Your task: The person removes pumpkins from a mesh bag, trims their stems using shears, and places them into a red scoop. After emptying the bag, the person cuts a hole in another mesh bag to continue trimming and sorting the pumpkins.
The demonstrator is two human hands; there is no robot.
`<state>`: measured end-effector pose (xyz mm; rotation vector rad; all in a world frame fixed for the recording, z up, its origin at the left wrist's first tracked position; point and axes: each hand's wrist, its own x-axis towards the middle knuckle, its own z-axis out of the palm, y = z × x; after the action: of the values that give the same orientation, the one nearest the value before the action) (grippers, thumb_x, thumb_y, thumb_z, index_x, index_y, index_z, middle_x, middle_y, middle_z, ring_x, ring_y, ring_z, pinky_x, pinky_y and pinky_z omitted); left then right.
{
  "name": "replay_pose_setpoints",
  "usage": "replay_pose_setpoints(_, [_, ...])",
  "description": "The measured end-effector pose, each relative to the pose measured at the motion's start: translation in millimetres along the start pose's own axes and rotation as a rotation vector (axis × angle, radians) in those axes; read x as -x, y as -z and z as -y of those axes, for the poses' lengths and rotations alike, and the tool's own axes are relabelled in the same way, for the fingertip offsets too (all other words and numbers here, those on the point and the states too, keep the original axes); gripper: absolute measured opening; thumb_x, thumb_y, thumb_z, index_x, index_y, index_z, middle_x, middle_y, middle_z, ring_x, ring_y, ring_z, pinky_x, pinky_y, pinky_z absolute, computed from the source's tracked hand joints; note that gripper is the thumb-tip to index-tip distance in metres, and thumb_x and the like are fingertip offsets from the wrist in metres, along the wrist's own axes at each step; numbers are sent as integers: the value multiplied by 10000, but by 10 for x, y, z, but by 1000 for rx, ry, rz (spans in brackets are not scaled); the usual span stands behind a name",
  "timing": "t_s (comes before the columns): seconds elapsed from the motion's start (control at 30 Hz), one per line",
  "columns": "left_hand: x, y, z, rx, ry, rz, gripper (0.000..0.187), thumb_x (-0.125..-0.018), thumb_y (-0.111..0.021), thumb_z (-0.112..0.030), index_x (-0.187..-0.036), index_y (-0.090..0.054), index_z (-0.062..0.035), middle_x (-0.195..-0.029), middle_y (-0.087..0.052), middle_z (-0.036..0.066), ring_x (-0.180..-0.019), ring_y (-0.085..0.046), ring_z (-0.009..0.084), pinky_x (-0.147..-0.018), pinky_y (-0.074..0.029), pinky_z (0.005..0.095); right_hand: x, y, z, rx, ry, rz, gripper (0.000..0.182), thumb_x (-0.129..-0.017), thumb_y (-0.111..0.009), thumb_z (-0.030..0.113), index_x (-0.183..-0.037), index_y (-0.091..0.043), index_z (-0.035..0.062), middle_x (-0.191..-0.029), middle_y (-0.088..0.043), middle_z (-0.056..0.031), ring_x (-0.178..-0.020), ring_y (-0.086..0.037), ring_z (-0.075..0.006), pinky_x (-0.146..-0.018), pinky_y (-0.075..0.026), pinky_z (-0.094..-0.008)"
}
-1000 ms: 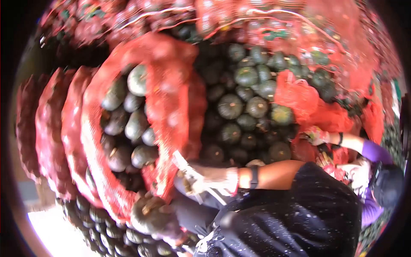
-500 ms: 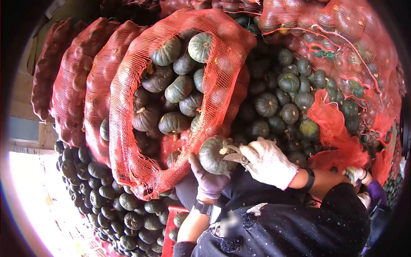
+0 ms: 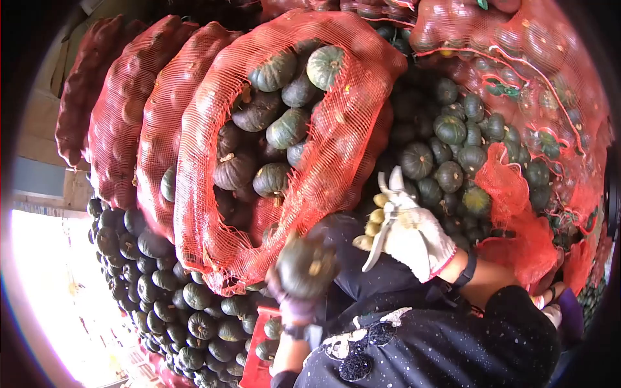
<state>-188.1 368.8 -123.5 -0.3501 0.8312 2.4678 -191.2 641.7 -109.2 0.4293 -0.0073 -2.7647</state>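
Observation:
My left hand (image 3: 294, 302), in a purplish glove, holds a dark green squash (image 3: 307, 266) from below and the side. Motion blurs both, though a pale stem spot shows on the squash. My right hand (image 3: 414, 240) wears a white glove with tan fingertips. Its fingers are wrapped round hand clippers (image 3: 377, 244), whose blades point up, apart from the squash. Just beyond my left hand stands an open red mesh sack (image 3: 200, 194) with several squashes (image 3: 286, 128) inside.
Full red mesh sacks (image 3: 123, 110) lean in a row at left. Loose squashes (image 3: 200, 326) are heaped at lower left, and more squashes (image 3: 451, 129) lie at right beside crumpled red netting (image 3: 511, 207). A red crate (image 3: 259, 368) sits near my left forearm. Another person's sleeve (image 3: 570, 307) shows at far right.
My left hand has brought the squash down and left, turning it. My right hand with the clippers has moved away from its stem, and the clippers now point upward. The view has shifted slightly.

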Motion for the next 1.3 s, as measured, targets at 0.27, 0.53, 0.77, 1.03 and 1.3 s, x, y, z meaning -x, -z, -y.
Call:
replay_pose_setpoints(0.27, [1763,959,-1156,-1204,110,-502,633,-850,-774,-195,-1398,-482,-72,-1342,-556,111,-1250,-519,225,-1066,-430,374,92,207,85,117,-174,-87,640,-728,-755,66,-1316,-503,84,-1127,-648,-103,-1102,-626,-304,-1132,-365,-603])
replay_pose_setpoints(0.53, [-656,-349,-1585,-2045,-659,-120,479,-836,-735,-143,-1285,-611,-32,-1292,-613,181,-1196,-586,349,-1025,-466,406,-237,555,-357,375,-269,95,441,-994,-624,282,-1357,-467,88,-1149,-648,-77,-1102,-645,-255,-1110,-432,-500])
replay_pose_setpoints(0.77, [-2100,-126,-969,-2848,-731,16,766,-610,-832,-363,-1288,-561,-128,-1438,-481,178,-1417,-352,396,-1212,-203,561,-246,609,-322,177,-243,121,531,-879,-620,-53,-1355,-442,100,-1123,-614,-103,-1071,-641,-258,-979,-523,-413])
replay_pose_setpoints(1.03, [-630,-162,-805,-327,-425,-170,624,-904,-691,-441,-1363,-475,-77,-1286,-567,162,-1103,-612,309,-931,-529,422,-241,471,-304,192,-293,28,432,-936,-650,158,-1314,-452,90,-1104,-624,-114,-1092,-627,-313,-1093,-420,-562])
replay_pose_setpoints(1.3, [260,-51,-257,511,-453,-242,928,-753,-620,-788,-1448,-427,-205,-1471,-472,129,-1332,-475,410,-1043,-452,624,-270,298,-414,318,-237,-51,336,-1008,-526,321,-1259,-592,109,-1046,-686,-99,-971,-664,-326,-1032,-439,-645])
